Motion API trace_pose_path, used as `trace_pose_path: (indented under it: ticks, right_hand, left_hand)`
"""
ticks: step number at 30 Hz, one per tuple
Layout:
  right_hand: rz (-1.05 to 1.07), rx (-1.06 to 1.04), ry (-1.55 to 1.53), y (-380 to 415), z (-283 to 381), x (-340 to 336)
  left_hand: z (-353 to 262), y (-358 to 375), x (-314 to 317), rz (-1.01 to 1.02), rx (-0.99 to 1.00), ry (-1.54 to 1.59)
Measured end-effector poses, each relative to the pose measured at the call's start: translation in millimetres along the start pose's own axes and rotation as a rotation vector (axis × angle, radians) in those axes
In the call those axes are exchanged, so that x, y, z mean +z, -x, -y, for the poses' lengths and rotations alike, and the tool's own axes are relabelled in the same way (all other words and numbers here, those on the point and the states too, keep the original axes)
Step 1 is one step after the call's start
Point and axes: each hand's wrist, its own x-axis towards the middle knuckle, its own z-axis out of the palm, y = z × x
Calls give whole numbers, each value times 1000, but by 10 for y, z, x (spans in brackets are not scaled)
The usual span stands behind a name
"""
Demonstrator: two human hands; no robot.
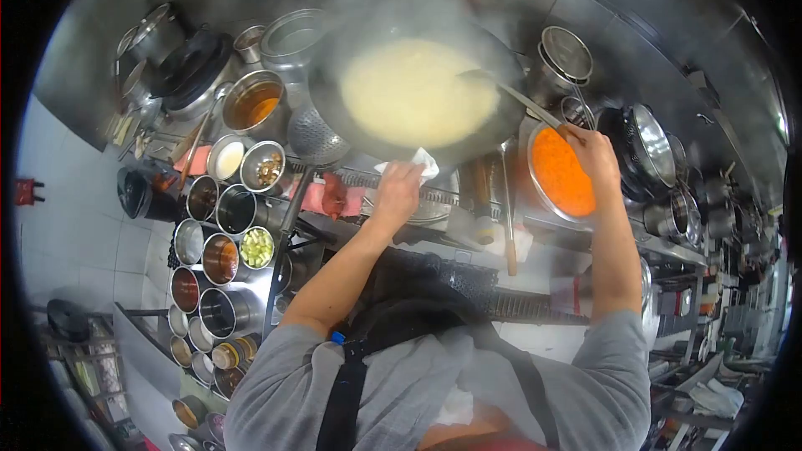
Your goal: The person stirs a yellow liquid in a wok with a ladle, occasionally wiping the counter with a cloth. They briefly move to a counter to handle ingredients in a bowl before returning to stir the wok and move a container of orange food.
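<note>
A large wok (330, 96) holds steaming, pale yellow liquid (418, 92). My left hand (397, 199) is closed on a folded white cloth (426, 164) at the wok's near rim. In my right hand (593, 154) is the handle of a wok spatula (528, 103), its head dipping into the liquid on the right side. Below that hand sits a round metal basin (539, 192) of bright orange liquid (561, 171). Steam blurs the far side of the wok.
Left of the wok stand a perforated skimmer (317, 135), a pot of brown-orange liquid (253, 106) and several seasoning containers (220, 259). A wooden-handled tool (510, 242) lies by the stove's front edge. Strainers (566, 52) and stacked bowls (652, 146) are at right.
</note>
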Motion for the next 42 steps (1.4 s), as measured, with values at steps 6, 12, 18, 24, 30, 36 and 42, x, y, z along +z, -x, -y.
trace_pose_path:
  ticks: [6, 12, 18, 24, 30, 36, 42]
  right_hand:
    - [40, -52, 60, 578, -56, -365]
    - [123, -220, 117, 832, 173, -37]
    - [178, -278, 113, 595, 304, 690]
    - [209, -241, 59, 131, 396, 1253]
    - [191, -210, 44, -438, 563, 1675]
    - [141, -108, 65, -897, 509, 1645]
    - [18, -95, 54, -844, 134, 1035]
  left_hand:
    - [-44, -27, -60, -18, -32, 40]
    - [-202, -74, -255, 37, -95, 67]
    - [-36, -68, -153, 113, -350, 240]
    - [26, -69, -131, -5, -111, 74]
    - [-240, -171, -420, -4, -140, -93]
    - [-433, 361, -831, -11, -176, 24]
    - [58, 2173, -769, 370, -780, 44]
